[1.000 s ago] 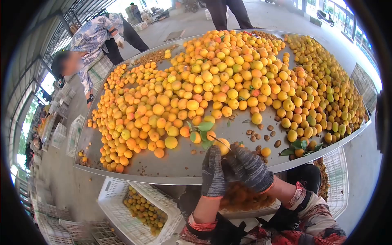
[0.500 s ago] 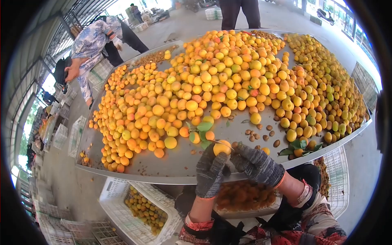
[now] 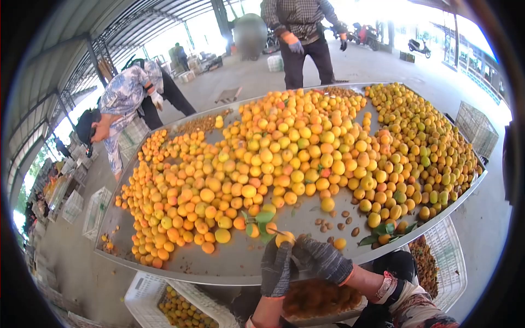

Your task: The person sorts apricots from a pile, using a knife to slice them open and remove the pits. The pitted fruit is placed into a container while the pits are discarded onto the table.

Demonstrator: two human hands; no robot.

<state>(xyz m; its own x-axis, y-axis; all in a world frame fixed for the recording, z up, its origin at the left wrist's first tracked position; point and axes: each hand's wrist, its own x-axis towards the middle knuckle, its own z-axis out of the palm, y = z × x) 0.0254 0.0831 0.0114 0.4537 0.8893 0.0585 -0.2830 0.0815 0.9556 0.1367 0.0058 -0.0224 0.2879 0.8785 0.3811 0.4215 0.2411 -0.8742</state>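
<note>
My left hand (image 3: 276, 269), in a dark grey knitted glove, grips a yellow-orange apricot (image 3: 285, 239) above the near edge of the metal table. My right hand (image 3: 324, 260), gloved alike, is closed with its fingertips against the fruit's right side. Close to those fingertips a thin stick-like thing crosses the top of the apricot; its far end is hard to make out. Just beyond the hands, green leaves (image 3: 263, 217) lie among apricots. A big heap of apricots (image 3: 284, 147) covers much of the table, and several brown pits (image 3: 324, 224) lie to the right.
Smaller greenish apricots (image 3: 424, 142) cover the metal table's (image 3: 219, 277) right side. Below its near edge are a crate of fruit (image 3: 183, 306), a container of orange-brown pieces (image 3: 322, 298) and another white crate (image 3: 445, 262). One person (image 3: 303, 33) stands opposite; another (image 3: 128, 93) bends at the left.
My view has tilted up, so the table and hands sit lower and the person opposite shows more. Both hands stay together at the apricot. The person at the left has turned the head.
</note>
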